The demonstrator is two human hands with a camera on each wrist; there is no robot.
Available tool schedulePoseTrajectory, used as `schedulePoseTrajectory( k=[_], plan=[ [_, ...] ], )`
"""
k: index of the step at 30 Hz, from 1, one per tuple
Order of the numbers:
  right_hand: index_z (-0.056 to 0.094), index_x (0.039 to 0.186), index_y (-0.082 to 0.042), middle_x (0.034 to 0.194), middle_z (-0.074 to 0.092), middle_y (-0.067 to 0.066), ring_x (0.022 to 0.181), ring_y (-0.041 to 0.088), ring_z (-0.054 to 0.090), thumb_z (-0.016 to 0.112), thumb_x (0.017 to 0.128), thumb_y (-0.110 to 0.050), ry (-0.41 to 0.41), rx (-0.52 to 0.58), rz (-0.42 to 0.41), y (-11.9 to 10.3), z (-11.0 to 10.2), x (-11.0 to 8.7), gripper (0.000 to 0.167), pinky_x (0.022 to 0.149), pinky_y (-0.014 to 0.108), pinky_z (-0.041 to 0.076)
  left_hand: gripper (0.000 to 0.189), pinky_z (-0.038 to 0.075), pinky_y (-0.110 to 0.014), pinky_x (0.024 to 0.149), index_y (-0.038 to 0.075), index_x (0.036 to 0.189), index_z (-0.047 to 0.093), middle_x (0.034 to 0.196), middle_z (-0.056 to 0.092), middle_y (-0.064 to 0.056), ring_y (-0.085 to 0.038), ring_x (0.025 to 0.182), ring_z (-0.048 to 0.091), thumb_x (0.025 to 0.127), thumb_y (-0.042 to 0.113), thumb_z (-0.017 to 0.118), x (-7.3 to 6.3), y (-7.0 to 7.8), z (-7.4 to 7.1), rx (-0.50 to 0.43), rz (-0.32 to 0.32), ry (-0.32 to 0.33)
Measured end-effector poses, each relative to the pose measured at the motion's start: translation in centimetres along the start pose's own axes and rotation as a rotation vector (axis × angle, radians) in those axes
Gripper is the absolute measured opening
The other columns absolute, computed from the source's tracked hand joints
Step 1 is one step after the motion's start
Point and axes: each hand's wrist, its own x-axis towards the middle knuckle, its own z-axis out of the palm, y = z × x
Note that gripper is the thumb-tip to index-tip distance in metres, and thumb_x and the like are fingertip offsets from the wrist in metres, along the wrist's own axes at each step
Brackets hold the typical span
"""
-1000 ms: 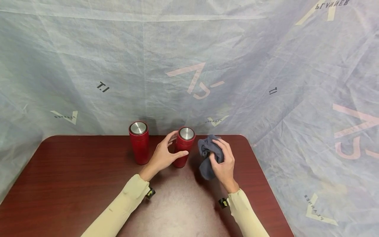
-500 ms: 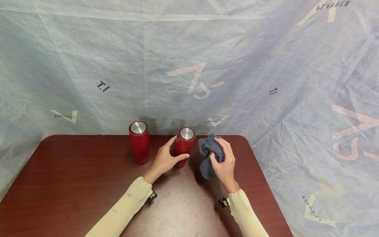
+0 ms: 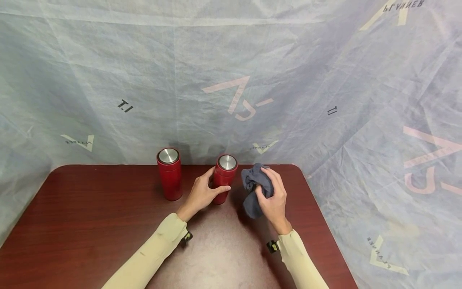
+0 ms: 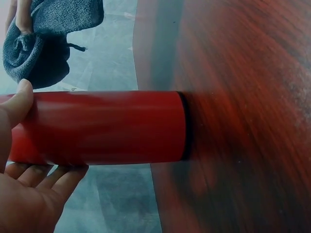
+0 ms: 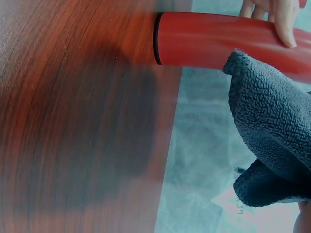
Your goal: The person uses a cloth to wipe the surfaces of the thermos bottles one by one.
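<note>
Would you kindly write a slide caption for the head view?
Left hand grips a red bottle; right hand holds a dark cloth.

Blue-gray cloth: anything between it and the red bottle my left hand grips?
Nothing visible stands in the gap between the cloth and the gripped bottle. The left hand does cover part of that bottle, its thumb across the near side. The other bottle stands left, off that path.

Things in view, counted by kind.
Two flasks (image 3: 171, 180) (image 3: 225, 177), one cloth (image 3: 252, 180), two hands (image 3: 200, 193) (image 3: 275, 201), two sleeves (image 3: 148, 253) (image 3: 300, 257), one table (image 3: 90, 224).
</note>
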Motion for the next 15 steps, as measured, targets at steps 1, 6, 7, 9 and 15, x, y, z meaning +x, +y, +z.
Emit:
schedulePoseTrajectory(
  k=[1,6,7,9,15],
  plan=[
    [0.067,0.134,0.01,0.134,0.063,0.034,0.126,0.045,0.062,0.068,0.082,0.022,0.001,-0.001,-0.001,0.0,0.0,0.0,0.053,0.113,0.023,0.043,0.078,0.06,-0.05,0.099,0.012,0.151,0.059,0.133,0.073,-0.007,-0.026,0.113,0.074,0.084,0.027,0.096,0.0,0.0,0.0,0.0,0.003,-0.001],
    [0.067,0.133,0.011,0.133,0.062,0.035,0.125,0.047,0.061,0.068,0.082,0.023,0.009,0.001,-0.006,0.0,-0.3,0.1,0.052,0.112,0.023,0.043,0.079,0.06,-0.047,0.096,0.012,0.151,0.06,0.129,0.075,-0.007,-0.025,0.109,0.074,0.083,0.027,0.096,-0.1,0.4,-0.3,0.031,0.021,0.0],
    [0.067,0.133,0.011,0.133,0.062,0.035,0.125,0.047,0.061,0.068,0.082,0.023,0.011,0.001,-0.004,-0.1,-0.3,0.1,0.052,0.112,0.023,0.043,0.08,0.06,-0.047,0.096,0.012,0.152,0.059,0.129,0.075,-0.007,-0.025,0.11,0.074,0.083,0.027,0.096,-0.1,0.4,-0.3,0.046,0.025,0.002],
    [0.068,0.133,0.011,0.134,0.063,0.035,0.126,0.047,0.061,0.068,0.082,0.023,0.016,-0.001,-0.001,-0.1,-0.4,0.1,0.052,0.112,0.022,0.043,0.083,0.06,-0.048,0.097,0.012,0.154,0.058,0.13,0.075,-0.008,-0.027,0.111,0.074,0.082,0.027,0.097,-0.2,0.6,-0.5,0.077,0.03,0.004],
    [0.067,0.134,0.01,0.135,0.062,0.034,0.127,0.046,0.06,0.068,0.084,0.022,0.015,-0.002,0.007,-0.1,-0.8,0.1,0.051,0.112,0.021,0.043,0.09,0.053,-0.055,0.106,0.012,0.158,0.05,0.14,0.071,-0.011,-0.031,0.124,0.069,0.082,0.029,0.097,-0.4,1.3,-0.9,0.137,0.018,-0.001]
  ],
)
